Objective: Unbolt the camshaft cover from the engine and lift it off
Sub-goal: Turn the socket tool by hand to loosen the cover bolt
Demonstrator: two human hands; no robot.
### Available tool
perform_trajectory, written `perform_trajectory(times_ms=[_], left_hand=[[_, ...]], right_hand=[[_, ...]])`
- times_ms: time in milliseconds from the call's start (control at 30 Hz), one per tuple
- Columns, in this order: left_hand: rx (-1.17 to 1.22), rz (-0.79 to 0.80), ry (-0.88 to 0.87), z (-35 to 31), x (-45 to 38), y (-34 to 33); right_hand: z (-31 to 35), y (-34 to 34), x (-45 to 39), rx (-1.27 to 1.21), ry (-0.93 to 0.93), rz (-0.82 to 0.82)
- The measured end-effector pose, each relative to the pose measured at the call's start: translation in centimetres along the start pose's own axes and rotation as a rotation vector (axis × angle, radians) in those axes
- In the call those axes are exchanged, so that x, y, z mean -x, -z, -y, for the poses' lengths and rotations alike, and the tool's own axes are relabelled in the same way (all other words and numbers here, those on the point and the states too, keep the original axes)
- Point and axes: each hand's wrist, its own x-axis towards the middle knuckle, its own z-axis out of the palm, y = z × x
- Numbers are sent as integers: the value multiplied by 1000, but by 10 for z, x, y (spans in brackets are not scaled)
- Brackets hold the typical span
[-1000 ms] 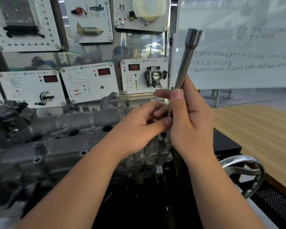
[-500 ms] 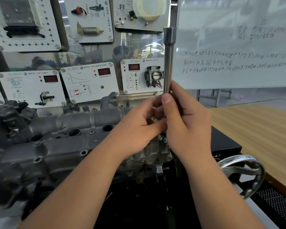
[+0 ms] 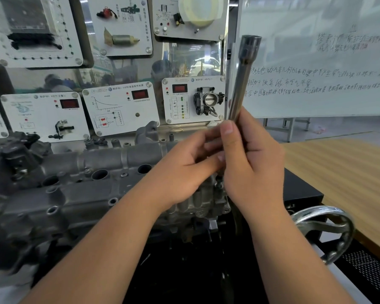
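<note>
Both hands hold a long socket wrench upright over the right end of the engine.

The right hand (image 3: 253,163) is the main grip: its fingers curl round the lower shaft of the socket wrench (image 3: 241,84), thumb laid along the front. The wrench stands nearly upright, leaning slightly right, its hollow socket end at the top in front of the whiteboard (image 3: 327,62). The left hand (image 3: 184,167) pinches the shaft low down, fingertips meeting the right hand's thumb. The wrench's lower end is hidden behind the hands. The camshaft cover (image 3: 101,163), grey cast metal with round openings, lies on the engine (image 3: 53,205) to the left of and below the hands, at the left-centre of the view. A chrome handwheel (image 3: 329,229) sits lower right, beside a wooden counter (image 3: 342,172).
</note>
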Motion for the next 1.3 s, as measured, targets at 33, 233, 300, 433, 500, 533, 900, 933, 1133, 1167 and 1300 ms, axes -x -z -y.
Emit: perform_trajectory(times_ms=[33,233,300,433,500,533,900,933,1133,1167,1300], left_hand=[[23,22,0,0,0,1],[-37,-56,-8,0,0,1],[-92,-78,-2,1,-1,0],[-64,-44,-18,3,-2,0],[4,-5,-15,2,0,1],[24,10,-12,1,0,0],[-95,-93,12,2,-2,-2],[-63,-79,11,3,-2,-2],[37,25,6,0,1,0],[14,0,-1,1,1,1],[-108,-86,-16,2,-1,-1]], right_hand=[[0,0,0,-10,-18,20],[2,1,-3,-79,-49,57],[3,0,-2,-70,-51,42],[1,-1,1,4,-19,-6],[1,-2,2,4,-12,3],[1,-2,2,-4,-9,1],[3,-1,1,34,6,-34],[2,-1,2,35,8,-29],[0,-2,4,-25,43,-18],[0,-2,3,-38,43,-17],[2,-1,1,-60,-21,4]])
